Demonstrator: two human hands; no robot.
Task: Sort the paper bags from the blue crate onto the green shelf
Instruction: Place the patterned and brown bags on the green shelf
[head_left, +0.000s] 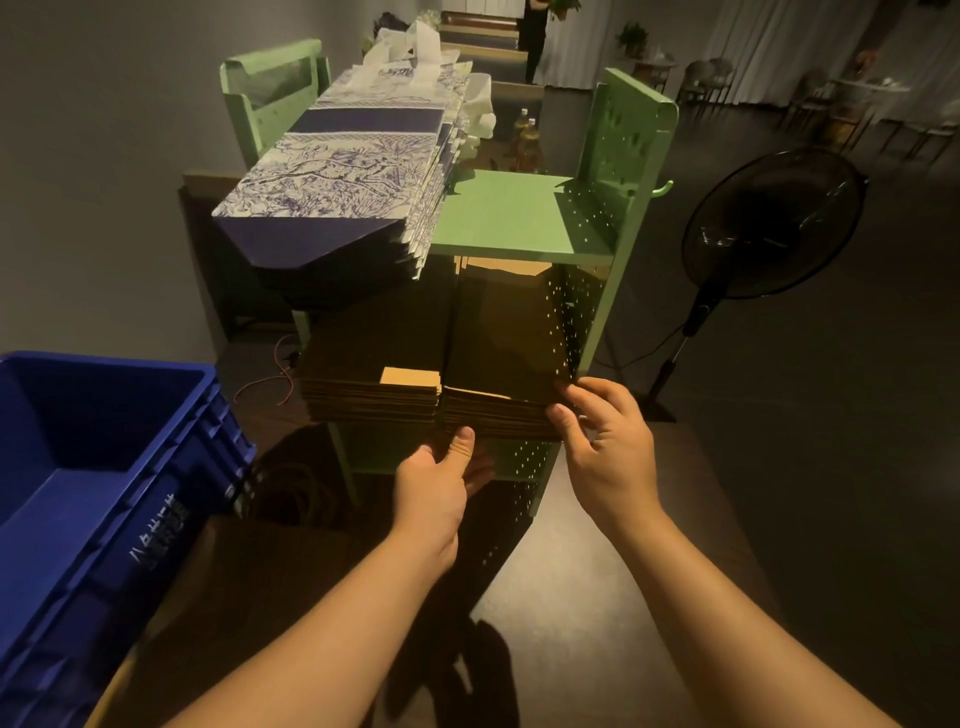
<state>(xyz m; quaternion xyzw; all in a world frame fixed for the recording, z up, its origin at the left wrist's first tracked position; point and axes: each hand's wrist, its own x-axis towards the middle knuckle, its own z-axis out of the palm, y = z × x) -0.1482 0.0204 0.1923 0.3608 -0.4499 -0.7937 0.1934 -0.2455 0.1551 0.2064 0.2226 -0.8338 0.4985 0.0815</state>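
The green shelf (509, 218) stands ahead of me. Its top level carries a tall stack of blue-and-white patterned paper bags (343, 171). The middle level holds two stacks of flat brown paper bags, the left stack (371, 364) and the right stack (501, 358). My left hand (441, 473) touches the front underside of the right stack, thumb up against its edge. My right hand (605, 431) presses its fingertips against the stack's front right corner. The blue crate (104, 467) sits at the lower left, and the inside that shows holds nothing.
A black standing fan (769, 228) is to the right of the shelf. A brown bag with rope handles (291, 499) lies below, between crate and shelf. Red wires (270, 374) trail on the floor. Chairs and tables stand far back on the right.
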